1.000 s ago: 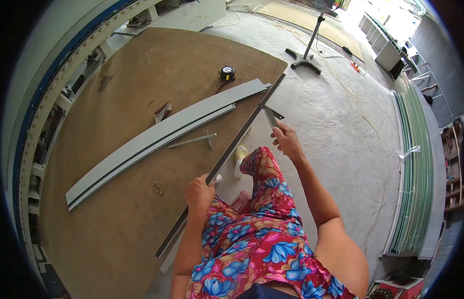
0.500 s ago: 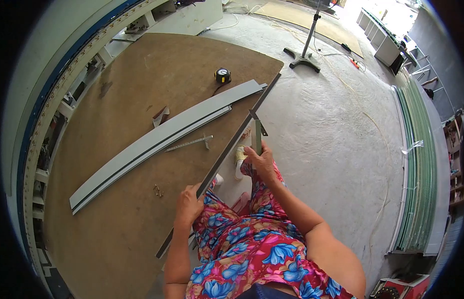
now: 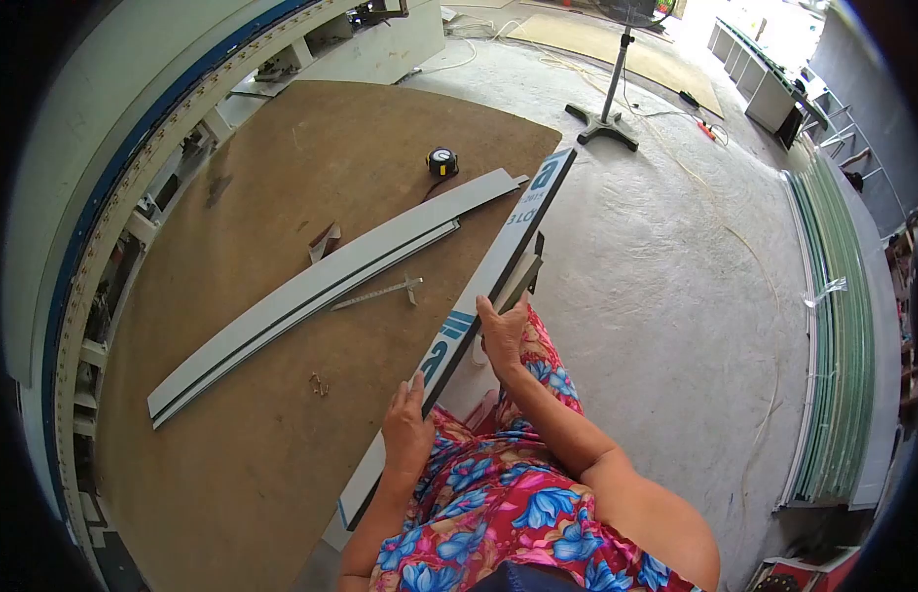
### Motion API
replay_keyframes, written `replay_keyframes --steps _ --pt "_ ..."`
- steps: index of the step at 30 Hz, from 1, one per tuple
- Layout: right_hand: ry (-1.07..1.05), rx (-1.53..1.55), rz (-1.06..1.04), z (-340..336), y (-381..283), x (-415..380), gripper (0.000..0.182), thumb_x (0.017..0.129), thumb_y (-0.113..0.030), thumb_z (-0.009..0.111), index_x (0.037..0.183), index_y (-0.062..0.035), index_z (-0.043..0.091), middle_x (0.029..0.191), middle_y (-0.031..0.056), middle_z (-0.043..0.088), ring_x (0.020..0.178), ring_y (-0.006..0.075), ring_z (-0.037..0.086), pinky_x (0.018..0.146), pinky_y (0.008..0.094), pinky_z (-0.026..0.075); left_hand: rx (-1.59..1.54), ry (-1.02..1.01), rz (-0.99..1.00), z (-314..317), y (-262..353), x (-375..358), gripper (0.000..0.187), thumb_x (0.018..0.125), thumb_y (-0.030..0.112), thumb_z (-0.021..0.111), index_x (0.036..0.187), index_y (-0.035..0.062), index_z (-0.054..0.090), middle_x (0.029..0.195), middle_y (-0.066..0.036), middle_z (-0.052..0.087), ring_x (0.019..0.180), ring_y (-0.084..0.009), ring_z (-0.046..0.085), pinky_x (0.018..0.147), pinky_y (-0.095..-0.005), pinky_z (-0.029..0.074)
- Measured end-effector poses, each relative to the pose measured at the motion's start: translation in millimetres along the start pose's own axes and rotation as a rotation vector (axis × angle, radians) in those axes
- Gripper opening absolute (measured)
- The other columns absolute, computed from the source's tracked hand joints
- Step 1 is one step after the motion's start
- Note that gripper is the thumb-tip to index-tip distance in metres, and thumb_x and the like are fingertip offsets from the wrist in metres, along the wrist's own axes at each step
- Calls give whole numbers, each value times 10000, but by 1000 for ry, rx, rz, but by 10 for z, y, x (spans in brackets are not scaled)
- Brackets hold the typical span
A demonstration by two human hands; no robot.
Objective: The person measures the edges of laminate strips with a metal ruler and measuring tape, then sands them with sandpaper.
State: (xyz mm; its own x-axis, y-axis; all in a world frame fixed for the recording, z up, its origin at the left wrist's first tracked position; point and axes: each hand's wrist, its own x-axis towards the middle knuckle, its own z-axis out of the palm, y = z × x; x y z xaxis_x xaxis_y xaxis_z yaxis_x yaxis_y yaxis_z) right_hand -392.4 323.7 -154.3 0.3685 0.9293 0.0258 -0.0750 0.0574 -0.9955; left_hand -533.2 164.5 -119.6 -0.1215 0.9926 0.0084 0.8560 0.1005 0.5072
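Nearest the camera, soft printed fabric [image 3: 543, 505] with blue blossoms on red gathers in loose folds over the person's lap. Just beyond it, the left hand [image 3: 406, 434] grasps a long bar [image 3: 488, 273], its fingers laid over the flat upper face. The bar is straight and slim, covered in smooth pale film with blue lettering and edged in black; it slants across the near edge of the brown board [image 3: 222, 474], from beside the left forearm to the board's far corner. Farther along, the right hand [image 3: 505, 337] grips a short grey-green arm [image 3: 518, 281] projecting from the bar's side, its thumb against the bar; the lower fingers are hidden. A thin dark bracket [image 3: 539, 259] sits at the arm's end.

On the board's matte, scuffed surface lie a few small brassy screws [image 3: 319, 385], a slender metal T-shaped rule [image 3: 378, 292] and pale, smooth strips [image 3: 321, 271] with a dark groove running lengthwise. A creased scrap [image 3: 325, 242] touches or nearly touches them; a rounded black-and-yellow tape measure [image 3: 441, 162] rests beyond.

To the right, thin green-edged sheets [image 3: 829, 345] stand upright above smooth grey concrete [image 3: 666, 296]. Farthest, a metal pole stand [image 3: 611, 94] rises from a dark cross-shaped foot.
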Motion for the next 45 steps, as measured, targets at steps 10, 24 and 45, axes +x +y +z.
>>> replay_keyframes --steps 10,24,45 --pt "-6 -77 -170 299 368 610 483 702 -61 646 1131 36 447 903 108 596 754 167 590 669 276 495 53 42 -7 124 9 281 692 689 19 674 1337 85 442 1230 -219 534 1115 -360 533 918 -436 439" --pt "-33 -46 -5 316 151 566 585 693 -75 643 1211 54 405 1017 169 578 891 246 599 813 315 475 177 -49 -411 -378 -451 -1115 835 615 157 771 1352 55 391 1311 -207 469 1204 -356 458 997 -451 366" --pt "-15 67 -69 342 -67 1038 548 705 -92 682 1166 59 428 1019 152 552 836 221 580 750 302 485 -454 746 -207 -396 -946 -972 703 656 625 706 1021 37 581 1035 -106 463 985 -262 487 823 -393 413"
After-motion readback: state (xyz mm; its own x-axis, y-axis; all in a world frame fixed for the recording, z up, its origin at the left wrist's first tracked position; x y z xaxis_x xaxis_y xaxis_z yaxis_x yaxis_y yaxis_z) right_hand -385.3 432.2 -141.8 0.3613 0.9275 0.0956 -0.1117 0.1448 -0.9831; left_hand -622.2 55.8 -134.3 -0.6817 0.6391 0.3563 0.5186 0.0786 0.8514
